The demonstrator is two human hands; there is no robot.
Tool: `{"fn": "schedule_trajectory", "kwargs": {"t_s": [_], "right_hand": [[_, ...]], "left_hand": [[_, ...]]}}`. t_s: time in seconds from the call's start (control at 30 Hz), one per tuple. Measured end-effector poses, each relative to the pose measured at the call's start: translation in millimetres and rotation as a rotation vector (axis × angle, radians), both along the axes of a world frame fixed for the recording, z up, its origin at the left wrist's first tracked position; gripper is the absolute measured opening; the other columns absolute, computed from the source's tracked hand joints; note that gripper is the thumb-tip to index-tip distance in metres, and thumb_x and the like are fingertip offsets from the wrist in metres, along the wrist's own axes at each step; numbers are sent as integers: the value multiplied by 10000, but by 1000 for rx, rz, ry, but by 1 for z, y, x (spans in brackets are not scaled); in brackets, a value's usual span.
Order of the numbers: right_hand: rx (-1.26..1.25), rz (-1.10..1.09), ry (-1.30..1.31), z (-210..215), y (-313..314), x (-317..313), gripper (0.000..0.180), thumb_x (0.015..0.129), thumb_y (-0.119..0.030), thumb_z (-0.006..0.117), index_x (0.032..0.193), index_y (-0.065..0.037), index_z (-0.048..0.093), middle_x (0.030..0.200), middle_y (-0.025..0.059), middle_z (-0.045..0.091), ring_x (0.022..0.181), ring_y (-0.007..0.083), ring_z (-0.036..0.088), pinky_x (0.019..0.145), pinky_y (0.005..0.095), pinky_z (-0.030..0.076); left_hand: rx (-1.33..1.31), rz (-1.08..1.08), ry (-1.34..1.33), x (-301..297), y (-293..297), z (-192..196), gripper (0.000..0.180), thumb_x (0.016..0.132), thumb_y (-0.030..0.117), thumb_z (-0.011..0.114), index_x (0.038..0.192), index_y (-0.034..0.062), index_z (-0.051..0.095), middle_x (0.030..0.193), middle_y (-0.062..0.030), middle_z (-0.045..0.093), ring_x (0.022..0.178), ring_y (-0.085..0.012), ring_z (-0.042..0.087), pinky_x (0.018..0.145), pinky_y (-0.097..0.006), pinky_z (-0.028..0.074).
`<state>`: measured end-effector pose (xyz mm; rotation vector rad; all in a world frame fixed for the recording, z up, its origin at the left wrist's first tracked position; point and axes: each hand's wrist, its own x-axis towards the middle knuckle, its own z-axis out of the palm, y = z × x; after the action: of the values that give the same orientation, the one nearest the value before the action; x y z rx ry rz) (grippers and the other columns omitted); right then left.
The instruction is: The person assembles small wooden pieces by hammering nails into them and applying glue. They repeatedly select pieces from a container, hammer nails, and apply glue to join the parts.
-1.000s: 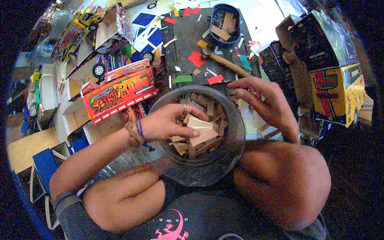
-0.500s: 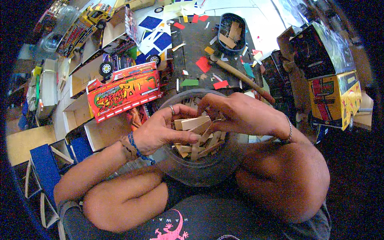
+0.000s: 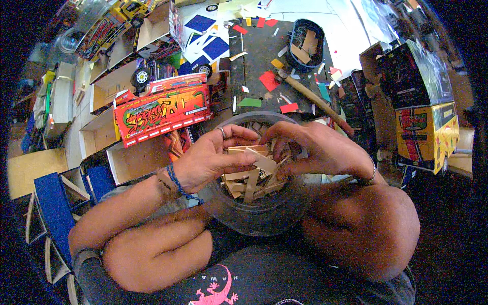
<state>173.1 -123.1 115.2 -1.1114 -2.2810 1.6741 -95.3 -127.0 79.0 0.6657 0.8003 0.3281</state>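
Pinching wood strips (image 3: 247,149) over the tub (image 3: 254,222): left hand (image 3: 203,161). Right hand (image 3: 319,148) curled beside them, grip unclear. Tub, offcuts (image 3: 250,187) inside, stands between bent legs (image 3: 162,249), presumably so it needs no holding.

Your view shows bright glare across the pale, smooth floor (image 3: 346,26) far right, grainy darkness near right, and curved, blackened edges.
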Motion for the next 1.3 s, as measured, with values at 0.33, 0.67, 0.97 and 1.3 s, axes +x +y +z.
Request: {"fn": "schedule_trajectory", "kwargs": {"t_s": [0.33, 0.67, 0.97, 1.3], "right_hand": [[110, -146, -17, -7, -5, 1, 454, 880, -109, 755, 1281, -51, 550, 1055, 83, 712, 939, 204, 711, 827, 334, 563], [132, -446, 235, -10, -8, 0, 311, 962, -96, 652, 1254, -54, 554, 1146, 110, 673, 1120, 211, 658, 918, 364, 538], [275, -190, 24, -6, -3, 0, 330, 893, -244, 766, 1121, -39, 644, 1023, 122, 693, 939, 289, 687, 785, 380, 528], [164, -282, 87, -13, -5, -1, 262, 924, -242, 747, 1065, -41, 655, 948, 68, 689, 903, 181, 667, 785, 329, 534]], "left_hand": [[-98, 100, -46, 7, 5, 1, 412, 996, 181, 666, 1350, 43, 507, 1293, -89, 632, 1198, -198, 621, 1026, -367, 532], [-76, 108, -60, 4, 6, 9, 379, 1056, 182, 540, 1405, 45, 483, 1356, -107, 603, 1254, -234, 602, 1058, -425, 526], [148, 45, 14, 1, 8, 15, 464, 949, 100, 718, 1358, 11, 519, 1272, -103, 653, 1144, -168, 656, 988, -301, 552], [156, 24, 47, 6, 7, 20, 420, 951, 109, 721, 1321, 10, 547, 1193, -79, 680, 1054, -135, 678, 919, -271, 567]]}}
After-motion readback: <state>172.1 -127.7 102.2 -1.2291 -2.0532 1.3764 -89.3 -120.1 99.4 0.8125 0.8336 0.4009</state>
